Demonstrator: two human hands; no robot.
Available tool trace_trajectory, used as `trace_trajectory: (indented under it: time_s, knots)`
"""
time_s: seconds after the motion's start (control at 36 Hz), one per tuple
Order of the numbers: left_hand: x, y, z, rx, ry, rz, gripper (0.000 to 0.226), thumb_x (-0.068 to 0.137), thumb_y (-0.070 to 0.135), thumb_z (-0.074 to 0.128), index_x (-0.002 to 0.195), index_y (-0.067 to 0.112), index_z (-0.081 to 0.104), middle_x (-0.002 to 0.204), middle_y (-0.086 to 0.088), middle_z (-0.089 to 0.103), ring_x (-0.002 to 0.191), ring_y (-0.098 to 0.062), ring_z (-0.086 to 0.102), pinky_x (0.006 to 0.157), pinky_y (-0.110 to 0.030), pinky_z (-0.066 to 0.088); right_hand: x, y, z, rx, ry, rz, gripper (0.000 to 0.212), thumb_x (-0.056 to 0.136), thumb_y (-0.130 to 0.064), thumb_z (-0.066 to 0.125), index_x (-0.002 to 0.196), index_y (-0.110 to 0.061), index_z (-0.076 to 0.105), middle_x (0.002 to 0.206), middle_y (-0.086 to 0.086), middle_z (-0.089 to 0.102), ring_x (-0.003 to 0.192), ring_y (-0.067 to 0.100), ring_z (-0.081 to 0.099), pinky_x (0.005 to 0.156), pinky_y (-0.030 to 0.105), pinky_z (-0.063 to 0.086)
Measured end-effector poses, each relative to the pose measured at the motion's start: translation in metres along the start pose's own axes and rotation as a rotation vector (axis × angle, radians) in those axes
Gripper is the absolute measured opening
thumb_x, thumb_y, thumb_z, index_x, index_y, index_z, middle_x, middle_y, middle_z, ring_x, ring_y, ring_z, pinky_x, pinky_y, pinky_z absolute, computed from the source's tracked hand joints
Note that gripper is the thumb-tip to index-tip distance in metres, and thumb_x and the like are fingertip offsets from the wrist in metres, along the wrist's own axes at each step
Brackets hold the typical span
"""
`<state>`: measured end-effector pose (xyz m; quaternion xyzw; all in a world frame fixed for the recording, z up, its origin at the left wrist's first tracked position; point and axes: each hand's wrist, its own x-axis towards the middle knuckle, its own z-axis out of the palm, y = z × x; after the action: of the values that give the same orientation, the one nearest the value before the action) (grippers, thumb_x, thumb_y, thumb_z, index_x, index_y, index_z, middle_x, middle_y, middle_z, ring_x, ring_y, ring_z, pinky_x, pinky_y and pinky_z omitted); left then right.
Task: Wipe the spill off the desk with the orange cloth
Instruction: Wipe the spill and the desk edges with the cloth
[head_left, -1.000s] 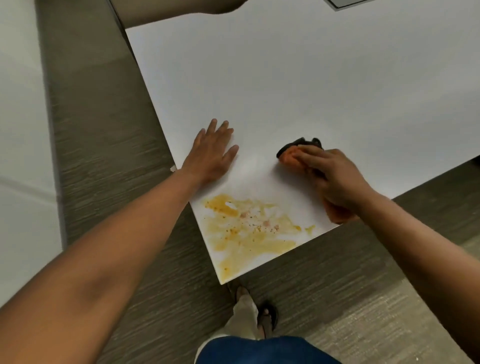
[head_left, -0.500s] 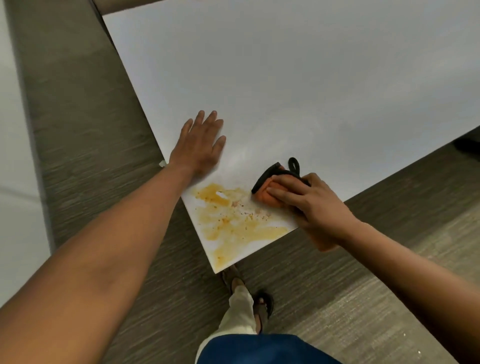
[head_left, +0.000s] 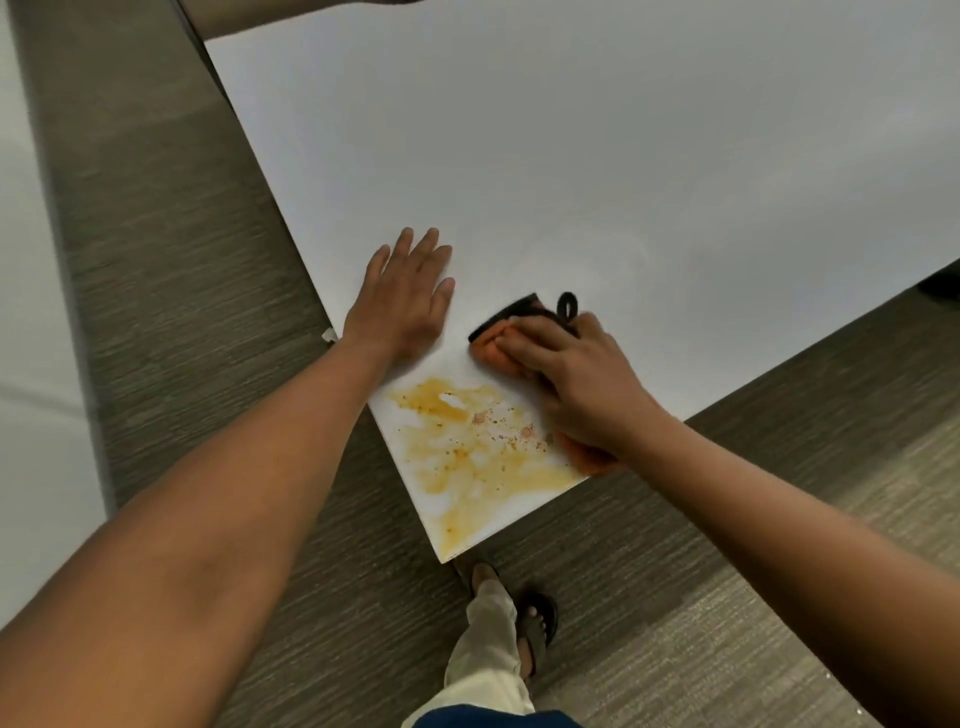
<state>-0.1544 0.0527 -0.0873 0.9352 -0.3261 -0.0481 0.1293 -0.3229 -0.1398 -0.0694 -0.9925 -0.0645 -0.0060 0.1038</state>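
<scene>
white desk (head_left: 623, 156); right hand (head_left: 582, 395) presses orange cloth (head_left: 491, 345), seemingly.

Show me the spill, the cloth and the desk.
spill (head_left: 470, 452): head view, middle of the yellow stain.
cloth (head_left: 488, 348): head view, orange front edge.
desk (head_left: 597, 156): head view, bare white top.

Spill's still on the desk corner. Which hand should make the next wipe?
Right. The right hand already presses the orange cloth beside the spill. The left hand lies flat and empty on the desk, probably bracing.
</scene>
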Motion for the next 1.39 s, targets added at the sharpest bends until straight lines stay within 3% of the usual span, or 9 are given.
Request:
trace_trajectory:
  time_s: [0.17,0.28,0.42,0.61,0.83,0.94,1.11,1.22,1.39]
  knots:
    - [-0.001,0.001,0.0,-0.011,0.006,0.001,0.057,0.107,0.041,0.02,0.159,0.019,0.024,0.169,0.0,0.013,0.156,-0.019,0.001,0.126,-0.041,0.0,-0.036,0.043,-0.012,0.019,0.023,0.068,0.055,0.093,-0.037,0.031,0.146,-0.038,0.047,0.155,-0.01,0.044,0.093,0.024,0.038,0.078,0.044,0.046]
    - [0.0,0.0,0.002,0.009,0.005,-0.005,0.057,0.106,0.042,0.018,0.159,0.019,0.022,0.169,0.001,0.011,0.156,-0.019,-0.001,0.126,-0.041,0.0,0.002,0.076,-0.018,-0.002,0.098,0.27,0.045,0.102,-0.035,0.04,0.146,-0.035,0.05,0.156,-0.009,0.045,0.106,0.041,0.046,0.085,0.049,0.047]
    - [-0.001,0.0,0.003,0.019,0.01,0.001,0.058,0.106,0.041,0.017,0.159,0.019,0.023,0.169,0.0,0.011,0.156,-0.02,0.0,0.126,-0.042,0.001,0.071,0.068,-0.017,0.045,0.118,0.361,0.043,0.102,-0.034,0.042,0.144,-0.041,0.049,0.153,-0.015,0.045,0.114,0.039,0.041,0.085,0.047,0.047]
    - [0.003,-0.001,0.002,-0.013,0.01,-0.008,0.052,0.108,0.032,0.023,0.159,0.018,0.026,0.169,-0.001,0.015,0.156,-0.022,0.002,0.125,-0.042,0.001,0.087,0.002,-0.005,0.034,0.062,0.129,0.045,0.102,-0.051,0.033,0.142,-0.039,0.051,0.15,-0.013,0.048,0.115,0.038,0.042,0.079,0.049,0.05]
    - [-0.006,-0.001,0.008,-0.046,-0.021,-0.027,0.053,0.108,0.036,0.02,0.159,0.018,0.024,0.169,0.0,0.012,0.156,-0.019,-0.001,0.126,-0.043,0.001,0.008,-0.015,0.006,0.007,-0.064,-0.017,0.048,0.101,-0.035,0.045,0.148,-0.038,0.045,0.158,-0.01,0.039,0.109,0.033,0.043,0.081,0.047,0.046]
    - [-0.021,-0.007,0.006,-0.041,-0.059,0.014,0.055,0.108,0.038,0.018,0.159,0.018,0.023,0.169,0.0,0.011,0.156,-0.019,-0.002,0.126,-0.043,0.0,-0.026,-0.004,-0.001,0.077,-0.044,0.105,0.052,0.096,-0.038,0.031,0.146,-0.04,0.048,0.157,-0.012,0.042,0.101,0.031,0.043,0.082,0.048,0.046]
    - [-0.004,0.003,-0.005,-0.018,-0.022,0.013,0.056,0.108,0.039,0.019,0.158,0.017,0.025,0.169,-0.002,0.013,0.156,-0.022,-0.001,0.125,-0.045,0.001,-0.023,0.033,-0.007,0.056,0.133,0.319,0.041,0.1,-0.034,0.048,0.14,-0.035,0.056,0.153,-0.009,0.049,0.1,0.037,0.045,0.08,0.05,0.049]
    - [0.0,0.002,-0.005,-0.003,-0.029,-0.006,0.057,0.108,0.041,0.018,0.159,0.016,0.023,0.169,-0.002,0.01,0.156,-0.023,-0.002,0.125,-0.046,0.001,-0.018,-0.01,0.003,0.05,0.115,0.253,0.043,0.099,-0.032,0.049,0.141,-0.038,0.053,0.152,-0.011,0.048,0.1,0.033,0.045,0.075,0.046,0.048]
    - [0.0,0.0,-0.007,0.001,-0.071,0.019,0.057,0.108,0.04,0.02,0.159,0.016,0.021,0.17,-0.004,0.008,0.156,-0.025,-0.003,0.125,-0.046,0.0,-0.028,-0.04,-0.001,0.054,-0.02,0.16,0.057,0.094,-0.043,0.029,0.147,-0.039,0.046,0.157,-0.013,0.041,0.101,0.03,0.044,0.078,0.044,0.046]
